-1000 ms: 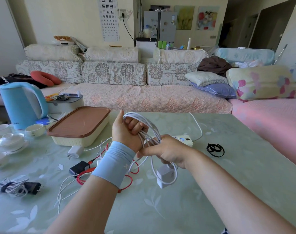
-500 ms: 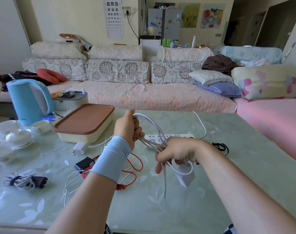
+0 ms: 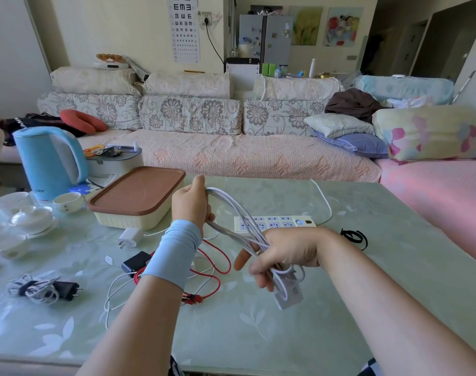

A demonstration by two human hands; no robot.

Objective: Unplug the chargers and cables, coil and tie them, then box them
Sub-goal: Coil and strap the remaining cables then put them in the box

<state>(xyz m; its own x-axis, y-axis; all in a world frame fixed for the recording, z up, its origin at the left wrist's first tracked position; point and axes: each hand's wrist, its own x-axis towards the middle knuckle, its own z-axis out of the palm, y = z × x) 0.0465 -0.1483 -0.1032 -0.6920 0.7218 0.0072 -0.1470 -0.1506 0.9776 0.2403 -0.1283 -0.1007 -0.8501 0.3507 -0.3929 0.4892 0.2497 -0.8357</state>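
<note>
The big green table point(image 3: 340, 308) fills the lower half of the picture. Left of the middle sits the box point(image 3: 136, 196), with its brown lid on. Behind the hands lies the power strip point(image 3: 274, 222), and I see nothing plugged into it.

The left hand point(image 3: 190, 204), in the middle of the picture, curls round the top end of a bunch of white cable point(image 3: 231, 210) loops. The right hand point(image 3: 283, 253), lower and a bit to the right, grips the bottom end of the same loops, with one finger poking out. The loops stretch between the two hands, up off the table. A white charger point(image 3: 289, 297) hangs just under the right hand.

I think the coiling of this cable is nearly done. Next it needs a tie. A small black tie point(image 3: 354, 237) lies on the table, right of the right wrist. One hand must hold all the loops tight while the other lets go and picks up the tie.
</note>
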